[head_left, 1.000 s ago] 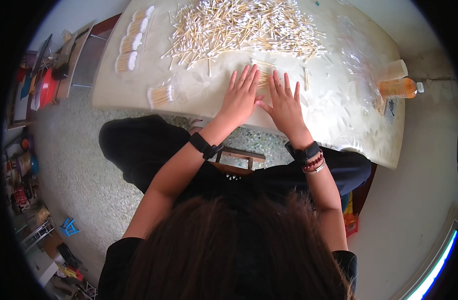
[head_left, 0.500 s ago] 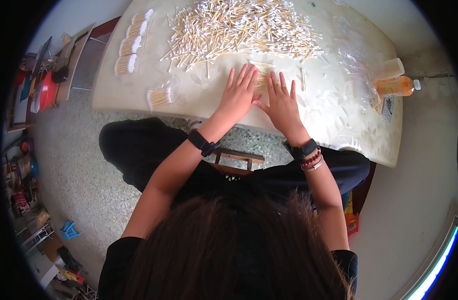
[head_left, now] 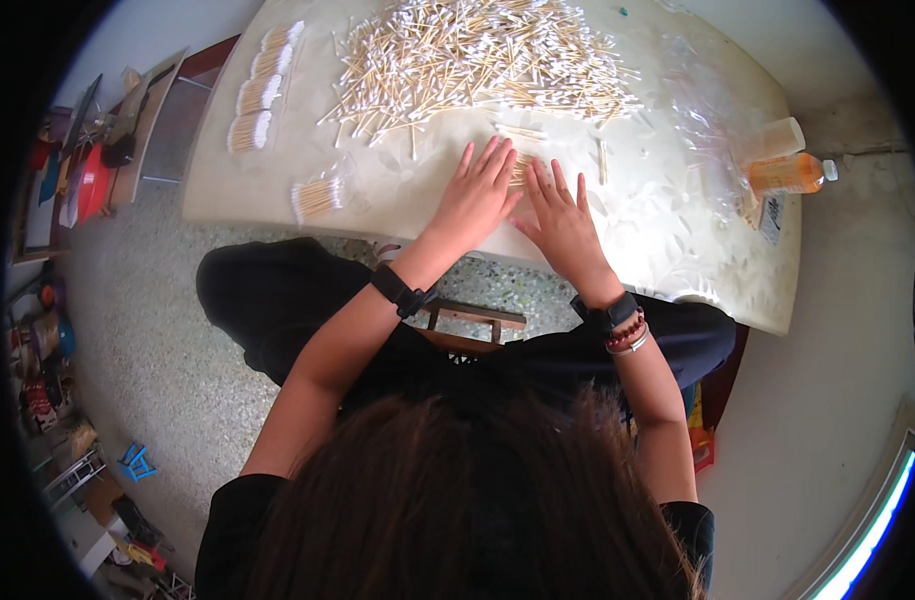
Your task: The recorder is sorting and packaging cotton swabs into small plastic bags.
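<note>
A: What are the hands doing?

B: The left hand (head_left: pixel 475 200) is lying flat on the bench (head_left: pixel 638 230) with its fingers spread wide. The right hand (head_left: pixel 563 222) is lying flat too, fingers wide, just beside it. Neither one is gripping anything.

A: What is between them?

B: A small bunch of cotton swabs (head_left: pixel 522 168) is peeking out between the fingertips of both hands. The hands are touching it.

A: Where are the rest?

B: A big pile of swabs (head_left: pixel 468 55) is sitting on the far side of the bench, near the hands. A tied bundle (head_left: pixel 318 197) is lying to the left, and more bundles (head_left: pixel 263 88) are lining up along the left edge.

A: Anything else?

B: An orange bottle (head_left: pixel 788 173) is lying at the right end, well apart from the hands.
</note>
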